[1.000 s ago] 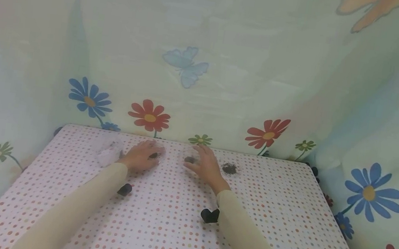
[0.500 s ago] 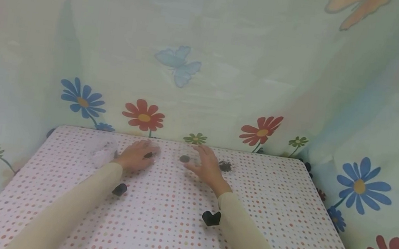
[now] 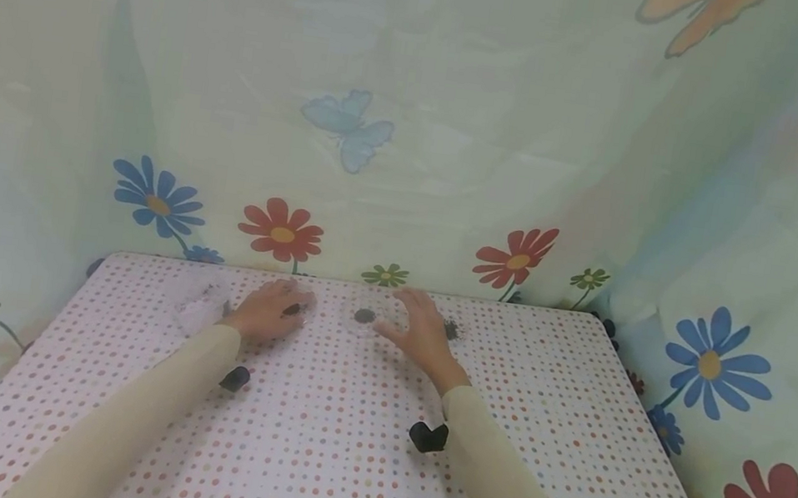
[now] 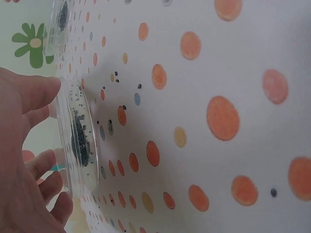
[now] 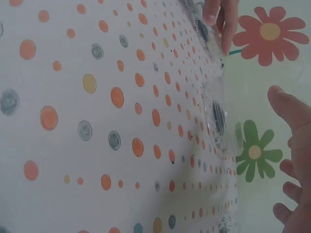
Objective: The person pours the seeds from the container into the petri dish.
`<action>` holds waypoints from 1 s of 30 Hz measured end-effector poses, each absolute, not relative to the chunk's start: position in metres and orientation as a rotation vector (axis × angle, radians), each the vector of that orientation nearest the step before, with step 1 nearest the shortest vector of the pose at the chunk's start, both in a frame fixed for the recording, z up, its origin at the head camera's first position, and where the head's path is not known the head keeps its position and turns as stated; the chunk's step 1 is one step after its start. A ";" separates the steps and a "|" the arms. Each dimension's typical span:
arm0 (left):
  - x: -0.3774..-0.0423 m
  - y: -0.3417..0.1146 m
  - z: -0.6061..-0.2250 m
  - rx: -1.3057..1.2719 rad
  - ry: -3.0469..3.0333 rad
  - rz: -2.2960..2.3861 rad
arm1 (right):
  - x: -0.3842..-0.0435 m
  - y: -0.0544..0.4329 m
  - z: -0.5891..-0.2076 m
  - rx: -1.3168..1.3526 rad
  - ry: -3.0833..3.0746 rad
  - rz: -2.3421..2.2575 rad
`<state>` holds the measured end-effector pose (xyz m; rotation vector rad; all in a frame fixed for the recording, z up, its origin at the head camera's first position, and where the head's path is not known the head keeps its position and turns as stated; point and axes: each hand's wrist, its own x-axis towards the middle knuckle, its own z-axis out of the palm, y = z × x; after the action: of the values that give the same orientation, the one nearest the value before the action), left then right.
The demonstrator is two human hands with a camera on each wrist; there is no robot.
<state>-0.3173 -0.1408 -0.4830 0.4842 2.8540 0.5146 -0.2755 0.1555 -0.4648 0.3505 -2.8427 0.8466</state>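
Observation:
In the left wrist view my left hand (image 4: 29,121) holds a clear round plastic dish (image 4: 90,167) with dark grains in it, the thumb at one side of its rim and the fingers curled at the other. My right hand (image 3: 422,332) hovers with spread, slightly bent fingers, just right of a second clear dish (image 3: 364,316) that also bears dark grains. The right wrist view shows a gap between that hand and this dish (image 5: 218,119). Partly behind the right hand is another patch of dark grains (image 3: 452,329).
Left of the left hand lies a clear, shiny plastic item (image 3: 198,307). Stray dark grains (image 4: 139,86) dot the spotted tabletop (image 3: 312,448). A flowered sheet (image 3: 441,162) hangs behind the table. A black piece (image 3: 429,436) shows beside the right sleeve.
The right hand has moved right, away from the middle dish, and now overlaps the right-hand grains. The left hand stays at its dish. The head view has turned slightly right.

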 end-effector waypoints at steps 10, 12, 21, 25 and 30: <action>-0.314 -0.140 -0.477 0.497 2.828 0.531 | -0.270 0.162 -0.463 0.308 -2.864 0.821; -0.314 -0.140 -0.477 0.498 2.832 0.524 | -0.269 0.164 -0.463 0.313 -2.864 0.809; -0.316 -0.142 -0.479 0.502 2.836 0.514 | -0.261 0.171 -0.463 0.330 -2.844 0.795; -0.315 -0.143 -0.479 0.520 2.840 0.503 | -0.258 0.175 -0.464 0.307 -2.859 0.766; -0.315 -0.143 -0.478 0.558 2.849 0.495 | -0.256 0.180 -0.465 0.292 -2.853 0.790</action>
<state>-0.3149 -0.1425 -0.4778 0.5578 2.8488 0.4953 -0.2555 0.1802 -0.4654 0.2921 -2.8533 0.7902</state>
